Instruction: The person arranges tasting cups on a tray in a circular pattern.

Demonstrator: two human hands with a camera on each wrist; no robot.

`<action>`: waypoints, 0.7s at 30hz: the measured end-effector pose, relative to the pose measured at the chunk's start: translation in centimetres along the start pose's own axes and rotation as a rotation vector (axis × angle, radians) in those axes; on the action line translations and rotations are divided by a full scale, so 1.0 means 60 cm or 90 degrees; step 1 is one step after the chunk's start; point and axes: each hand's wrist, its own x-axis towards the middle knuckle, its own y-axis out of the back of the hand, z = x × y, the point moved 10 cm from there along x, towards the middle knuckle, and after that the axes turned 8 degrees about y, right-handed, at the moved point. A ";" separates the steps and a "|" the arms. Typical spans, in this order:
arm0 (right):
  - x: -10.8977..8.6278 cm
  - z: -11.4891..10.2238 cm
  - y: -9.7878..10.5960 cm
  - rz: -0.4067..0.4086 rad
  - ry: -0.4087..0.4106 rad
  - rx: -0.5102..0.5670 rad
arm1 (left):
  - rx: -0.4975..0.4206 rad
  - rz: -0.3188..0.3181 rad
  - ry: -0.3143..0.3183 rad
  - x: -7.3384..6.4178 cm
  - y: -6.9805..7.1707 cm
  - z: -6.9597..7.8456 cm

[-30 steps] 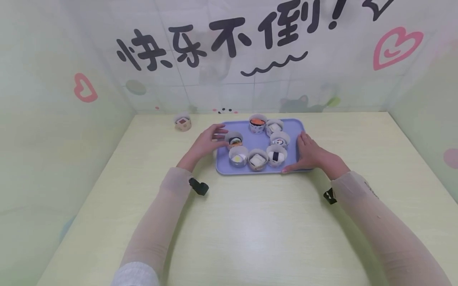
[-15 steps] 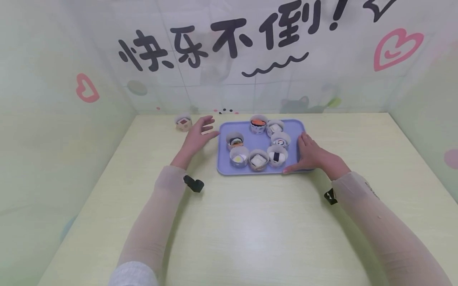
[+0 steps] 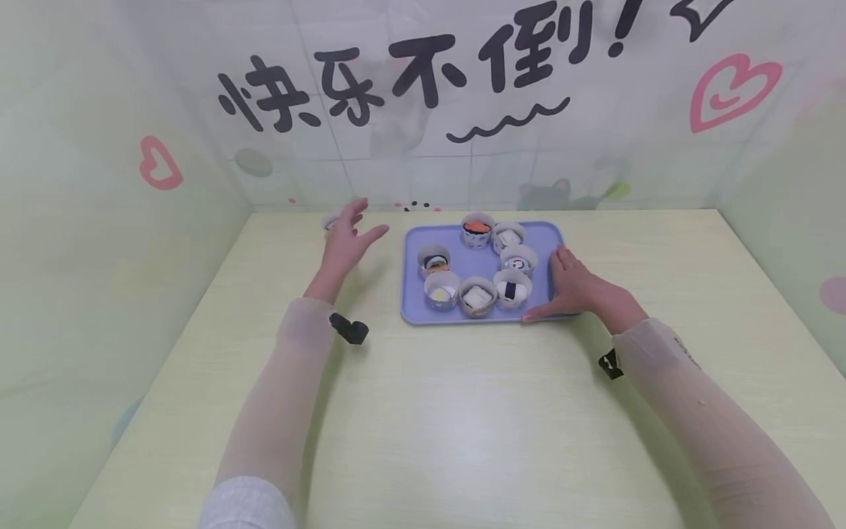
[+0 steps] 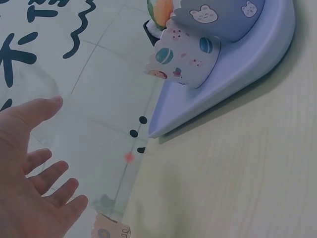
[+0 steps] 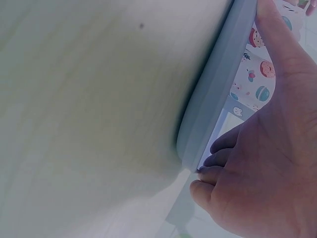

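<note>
My left hand [image 3: 344,246] is held with fingers spread and thumb apart, over the table left of the tray. It partly hides a paper cup [image 3: 330,220] at the back left, whose edge also shows low in the left wrist view. My right hand [image 3: 575,286] rests on the right front corner of the lilac tray [image 3: 456,322], thumb along the front rim and fingers over the right side. Several paper cups of toy sushi stand on the tray, among them an orange-topped piece [image 3: 476,228], a black-banded white piece [image 3: 512,289] and a filled roll [image 3: 435,263].
The pale wooden table [image 3: 449,426] meets a printed white backdrop [image 3: 396,176] just behind the tray. Similar sheets [image 3: 99,220] enclose the left and right sides. A black camera mount [image 3: 349,328] sits at my left wrist.
My left hand has moved left, away from the filled roll's cup on the tray, and now covers much of the back-left cup. The right hand has stayed on the tray.
</note>
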 end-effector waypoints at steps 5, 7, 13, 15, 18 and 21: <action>0.002 0.002 -0.002 -0.005 -0.001 -0.001 | 0.019 0.044 0.022 0.012 0.022 -0.009; 0.003 0.001 -0.002 -0.005 0.000 0.000 | 0.014 0.068 0.029 0.016 0.035 -0.013; 0.004 -0.001 -0.001 -0.004 0.001 0.000 | -0.027 0.117 0.058 0.024 0.067 -0.027; 0.004 -0.001 -0.001 -0.004 0.000 0.000 | -0.031 0.124 0.072 0.025 0.074 -0.033; 0.003 0.000 -0.001 -0.002 -0.002 0.000 | -0.041 0.128 0.090 0.027 0.081 -0.043; 0.003 0.001 -0.001 0.000 -0.004 0.003 | -0.054 0.124 0.106 0.030 0.082 -0.055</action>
